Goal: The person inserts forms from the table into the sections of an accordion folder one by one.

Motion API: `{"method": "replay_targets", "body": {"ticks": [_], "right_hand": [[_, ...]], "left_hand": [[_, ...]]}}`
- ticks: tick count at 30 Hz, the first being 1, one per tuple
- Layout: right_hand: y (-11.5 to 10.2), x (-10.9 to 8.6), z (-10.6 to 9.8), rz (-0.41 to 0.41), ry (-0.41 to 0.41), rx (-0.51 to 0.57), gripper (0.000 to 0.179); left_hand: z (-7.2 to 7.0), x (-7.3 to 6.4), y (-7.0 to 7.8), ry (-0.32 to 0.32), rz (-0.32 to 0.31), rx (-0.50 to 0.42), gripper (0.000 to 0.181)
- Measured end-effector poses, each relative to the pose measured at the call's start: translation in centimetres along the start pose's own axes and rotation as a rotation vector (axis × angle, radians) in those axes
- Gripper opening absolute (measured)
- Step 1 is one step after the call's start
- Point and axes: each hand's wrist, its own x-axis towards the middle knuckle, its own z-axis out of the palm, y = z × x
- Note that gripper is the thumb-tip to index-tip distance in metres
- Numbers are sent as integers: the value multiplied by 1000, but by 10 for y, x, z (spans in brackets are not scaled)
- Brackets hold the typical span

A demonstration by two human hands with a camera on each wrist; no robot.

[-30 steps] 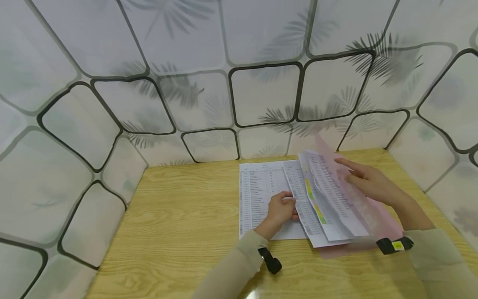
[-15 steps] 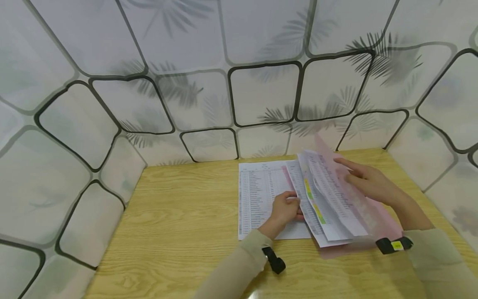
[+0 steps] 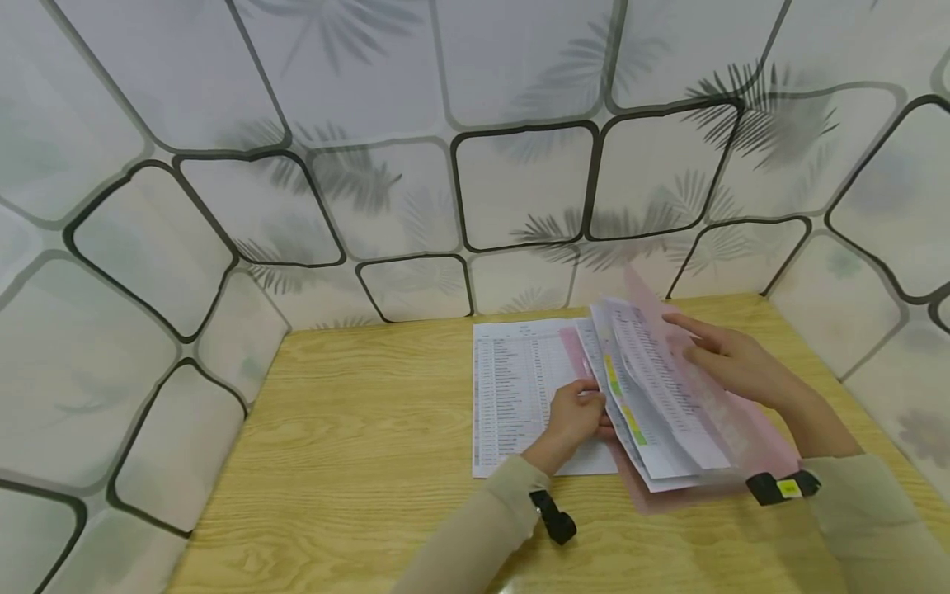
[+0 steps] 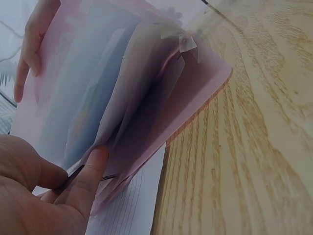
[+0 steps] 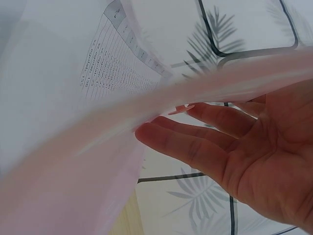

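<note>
A pink translucent document folder [image 3: 772,441] stands spread apart on the right of the table, with several printed sheets [image 3: 671,392] fanned inside it. One sheet carries a yellow-green highlighted strip [image 3: 627,402]. Up at the folder's raised side, my right hand [image 3: 735,363] holds the pink cover; in the right wrist view its fingers lie beside a small pink snap button [image 5: 182,109]. My left hand [image 3: 573,418] pinches the left edge of the sheets at the folder's mouth, between thumb and fingers in the left wrist view. Beneath, a printed list [image 3: 512,396] lies flat, partly covered by the folder.
The wood-grain table [image 3: 356,429] extends to the left of the papers. A patterned wall covering [image 3: 519,181] with leaf prints rises behind the table and along both sides. A black strap device [image 3: 552,517] sits on the left wrist.
My left hand has shifted right, and the pinched sheet has slid right with it into the folder. A pink strip of the folder's left edge now shows. The right hand stays put.
</note>
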Motion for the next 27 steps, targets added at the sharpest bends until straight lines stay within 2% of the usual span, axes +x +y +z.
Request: {"method": "replay_targets", "body": {"ticks": [5, 15, 24, 27], "right_hand": [[0, 0, 0, -10, 3, 6, 57], [-2, -1, -2, -18, 6, -3, 57], [-5, -3, -3, -30, 15, 7, 57], [-5, -3, -3, -32, 15, 9, 56]], "left_hand": [[3, 0, 0, 5, 12, 28, 21], [7, 2, -1, 17, 12, 26, 17], [12, 3, -1, -1, 4, -31, 13], [13, 2, 0, 11, 33, 22, 16]]}}
